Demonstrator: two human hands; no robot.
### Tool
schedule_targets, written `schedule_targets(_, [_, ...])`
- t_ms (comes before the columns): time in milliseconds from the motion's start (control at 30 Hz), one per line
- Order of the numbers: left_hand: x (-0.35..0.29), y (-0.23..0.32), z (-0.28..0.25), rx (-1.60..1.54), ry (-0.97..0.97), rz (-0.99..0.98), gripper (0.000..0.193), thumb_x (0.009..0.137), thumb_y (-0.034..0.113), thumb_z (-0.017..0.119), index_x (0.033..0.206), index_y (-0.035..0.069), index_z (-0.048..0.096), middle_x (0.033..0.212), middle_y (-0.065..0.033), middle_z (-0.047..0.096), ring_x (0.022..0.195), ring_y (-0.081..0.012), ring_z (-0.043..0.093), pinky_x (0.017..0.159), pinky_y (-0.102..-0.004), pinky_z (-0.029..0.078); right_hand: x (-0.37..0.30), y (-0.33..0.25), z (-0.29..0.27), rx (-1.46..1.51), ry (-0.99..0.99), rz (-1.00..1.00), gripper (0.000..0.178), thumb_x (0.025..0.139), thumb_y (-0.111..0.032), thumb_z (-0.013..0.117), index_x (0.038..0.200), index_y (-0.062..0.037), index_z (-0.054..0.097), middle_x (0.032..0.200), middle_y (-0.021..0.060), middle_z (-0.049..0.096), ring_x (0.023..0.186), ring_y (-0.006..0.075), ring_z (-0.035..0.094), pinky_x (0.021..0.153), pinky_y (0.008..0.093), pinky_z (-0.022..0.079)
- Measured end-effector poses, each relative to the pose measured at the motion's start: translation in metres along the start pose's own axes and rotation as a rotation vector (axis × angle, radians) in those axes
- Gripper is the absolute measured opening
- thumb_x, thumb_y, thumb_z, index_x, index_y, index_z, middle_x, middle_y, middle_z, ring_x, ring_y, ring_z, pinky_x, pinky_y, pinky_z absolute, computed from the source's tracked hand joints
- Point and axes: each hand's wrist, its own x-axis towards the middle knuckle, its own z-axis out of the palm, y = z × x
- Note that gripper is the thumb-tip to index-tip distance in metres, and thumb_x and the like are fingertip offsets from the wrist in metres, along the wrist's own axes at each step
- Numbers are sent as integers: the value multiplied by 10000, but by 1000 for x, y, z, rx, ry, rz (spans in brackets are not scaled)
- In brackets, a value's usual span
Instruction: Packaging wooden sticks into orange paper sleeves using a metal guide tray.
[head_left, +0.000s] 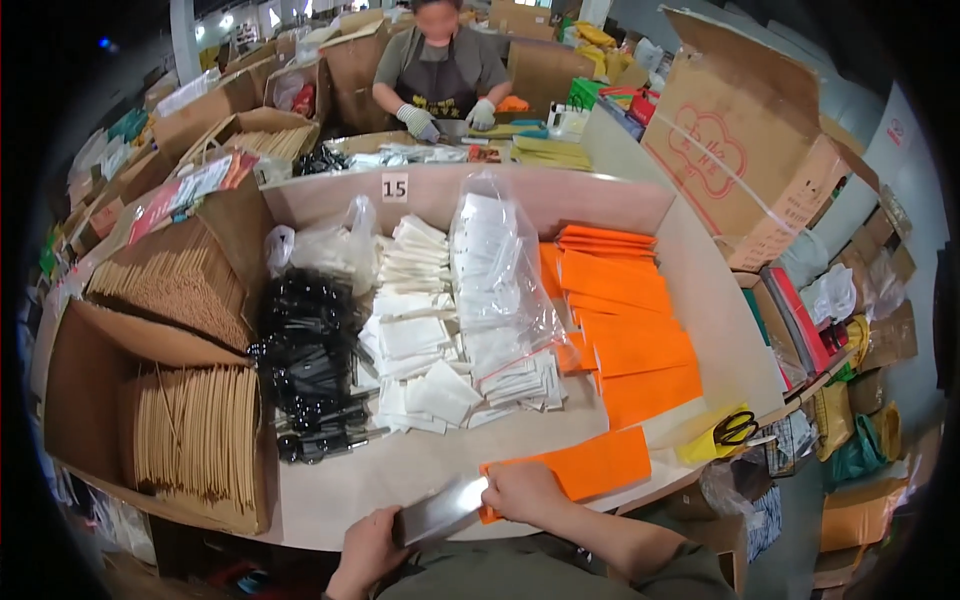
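L hand (pixel 370 548) closed on near-L end of shiny flat pc (pixel 440 512), dark at that end, strong glare at other. R hand (pixel 525 492) curled shut on L end of single orange sleeve (pixel 605 465); if it also pinches shiny pc = can't tell, fingers cover the join. Both pcs at front edge of tabletop (pixel 330 505), sleeve running off to R.

Progress (judgement): one unit being handled, prob. partway. Shiny pc mostly outside sleeve, so the two don't look combined yet. No finished unit I can ID for sure. Looks like lots left: orange stack (pixel 645 360) at R, white packets (pixel 415 340) mid, more in/under clear bag (pixel 490 240), black pcs (pixel 315 350) L of those, sticks (pixel 195 440) in carton (pixel 85 400) far L. Neither hand on any of these rn. Scissors (pixel 737 428) by R edge w/ yellow sheet (pixel 708 442), not in hand. Co-worker (pixel 440 80) beyond back wall, separate pile.
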Motion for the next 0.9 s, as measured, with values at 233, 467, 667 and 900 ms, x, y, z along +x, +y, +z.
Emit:
schedule_targets(233, [34,21,-26,67,-120,323,681,706,338,852,1264,61,577,1132,-180,652,1037,-376,633,879,-450,517,25,-24,15,-131,72,-256,197,860,-238,586,849,-63,676,734,171,673,724,370,683,654,512,530])
schedule_targets(467, [39,-34,-25,57,252,115,478,762,164,801,1199,73,630,1205,-191,631,1110,-403,597,965,-462,494,112,108,-44,-341,443,-266,139,855,-137,584,863,-39,682,941,203,668,962,333,646,827,477,510])
schedule_targets(667, [47,-57,-47,158,427,89,405,745,29,743,1134,80,641,1169,-161,624,1075,-376,601,934,-440,503,113,126,-57,-271,591,-208,162,868,-167,639,932,-19,661,970,196,659,956,380,623,829,475,494])
schedule_targets(900, [63,-71,-56,267,445,-39,346,761,69,750,1095,85,659,1083,-104,611,967,-337,613,835,-434,503,68,44,-88,-668,146,14,145,845,-107,640,948,-6,659,1023,192,676,980,389,637,808,481,516])
